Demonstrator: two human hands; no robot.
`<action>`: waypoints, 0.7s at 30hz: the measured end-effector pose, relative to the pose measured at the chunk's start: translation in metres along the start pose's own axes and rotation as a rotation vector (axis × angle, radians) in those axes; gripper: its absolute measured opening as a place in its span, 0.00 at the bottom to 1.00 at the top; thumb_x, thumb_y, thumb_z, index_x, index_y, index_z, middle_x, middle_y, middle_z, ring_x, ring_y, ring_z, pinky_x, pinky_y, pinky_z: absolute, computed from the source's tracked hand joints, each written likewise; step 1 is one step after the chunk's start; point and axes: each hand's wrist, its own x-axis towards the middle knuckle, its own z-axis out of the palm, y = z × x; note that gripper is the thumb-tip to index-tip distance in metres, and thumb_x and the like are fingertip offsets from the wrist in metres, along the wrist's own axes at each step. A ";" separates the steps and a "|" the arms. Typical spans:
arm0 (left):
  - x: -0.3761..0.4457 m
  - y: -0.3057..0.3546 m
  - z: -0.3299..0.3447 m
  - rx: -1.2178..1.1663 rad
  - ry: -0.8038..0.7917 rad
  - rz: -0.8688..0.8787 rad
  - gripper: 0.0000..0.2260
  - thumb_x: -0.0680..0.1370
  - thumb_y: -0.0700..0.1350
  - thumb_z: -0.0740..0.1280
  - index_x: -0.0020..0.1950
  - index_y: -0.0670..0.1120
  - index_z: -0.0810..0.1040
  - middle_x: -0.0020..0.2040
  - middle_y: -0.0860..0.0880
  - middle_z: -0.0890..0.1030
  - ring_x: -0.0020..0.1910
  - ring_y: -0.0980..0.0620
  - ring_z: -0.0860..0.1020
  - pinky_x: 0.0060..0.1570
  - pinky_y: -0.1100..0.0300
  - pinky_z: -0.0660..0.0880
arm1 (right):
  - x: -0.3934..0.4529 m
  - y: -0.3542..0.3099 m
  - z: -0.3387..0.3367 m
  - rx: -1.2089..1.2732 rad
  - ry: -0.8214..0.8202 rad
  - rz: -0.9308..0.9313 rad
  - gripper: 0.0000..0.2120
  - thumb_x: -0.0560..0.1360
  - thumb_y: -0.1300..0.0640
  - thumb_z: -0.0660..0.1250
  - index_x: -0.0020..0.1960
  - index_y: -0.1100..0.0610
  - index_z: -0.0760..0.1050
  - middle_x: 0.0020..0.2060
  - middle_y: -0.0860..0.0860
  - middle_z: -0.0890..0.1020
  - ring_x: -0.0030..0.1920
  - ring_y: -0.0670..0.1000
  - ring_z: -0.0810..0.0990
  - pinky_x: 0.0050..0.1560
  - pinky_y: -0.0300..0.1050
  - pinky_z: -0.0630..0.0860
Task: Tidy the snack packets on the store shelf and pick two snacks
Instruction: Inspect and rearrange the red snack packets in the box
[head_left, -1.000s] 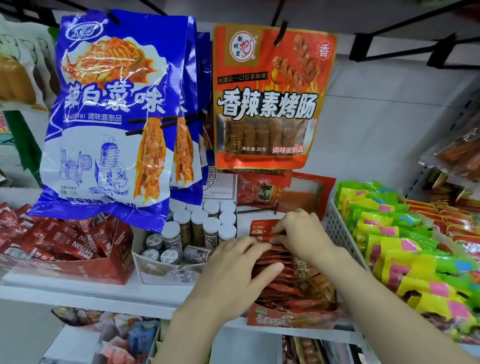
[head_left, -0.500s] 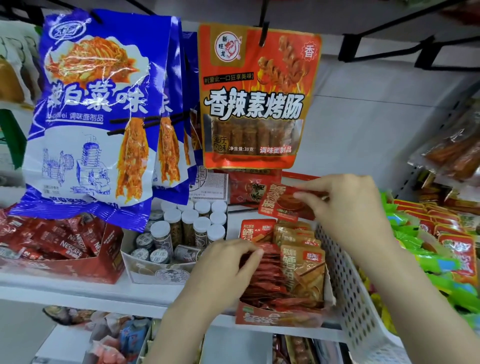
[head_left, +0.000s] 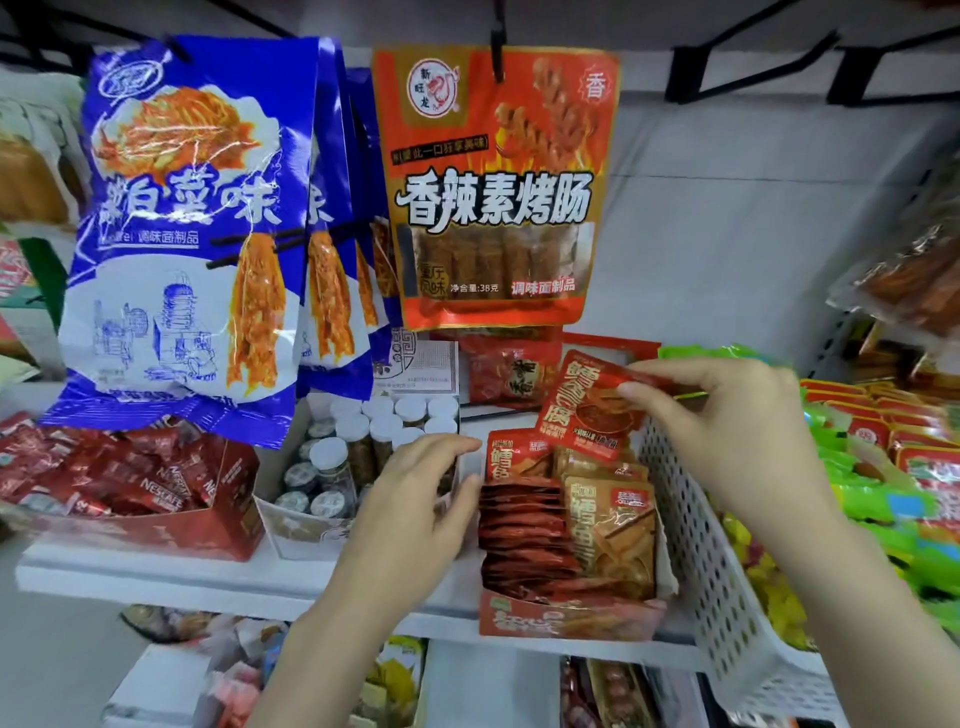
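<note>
While the right hand (head_left: 727, 421) pinches a small red packet (head_left: 592, 402) between thumb and fingertips, holding it tilted above the far end of the display box (head_left: 566, 618), the left hand (head_left: 415, 499) hangs with its fingers loosely extended, gripping nothing, its fingertips just beside the box's left edge. The box sits at about 5 o'clock from the middle of the view, on the white shelf (head_left: 156, 577), packed with a row of red packets (head_left: 524, 535) on the left and tan packets (head_left: 613, 525) on the right. A white perforated basket (head_left: 701, 545) stands against it at 3 o'clock. At 9 o'clock from the box is a carton of small capped jars (head_left: 358, 441). Hanging at 12 o'clock is a large orange bag (head_left: 493, 187), with blue bags (head_left: 192, 228) at 10 o'clock.
</note>
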 end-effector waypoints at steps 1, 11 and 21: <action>0.000 0.001 0.000 -0.009 -0.002 -0.002 0.15 0.81 0.47 0.64 0.68 0.53 0.74 0.62 0.62 0.73 0.64 0.62 0.70 0.56 0.78 0.62 | 0.000 0.000 -0.002 -0.002 0.001 0.007 0.07 0.70 0.54 0.76 0.47 0.53 0.86 0.38 0.50 0.87 0.41 0.42 0.80 0.44 0.23 0.67; -0.005 0.036 0.009 -0.729 -0.133 -0.210 0.13 0.72 0.55 0.69 0.55 0.56 0.81 0.49 0.61 0.85 0.47 0.64 0.82 0.37 0.74 0.74 | 0.003 -0.014 -0.002 0.605 -0.085 0.332 0.07 0.69 0.59 0.76 0.38 0.49 0.82 0.30 0.49 0.84 0.27 0.40 0.77 0.32 0.32 0.75; -0.011 0.034 0.001 -0.983 -0.288 -0.274 0.09 0.74 0.46 0.69 0.51 0.52 0.86 0.49 0.47 0.87 0.46 0.54 0.85 0.43 0.69 0.77 | 0.002 -0.002 0.013 0.757 -0.122 0.588 0.05 0.75 0.59 0.71 0.43 0.59 0.83 0.36 0.56 0.85 0.30 0.49 0.76 0.38 0.49 0.69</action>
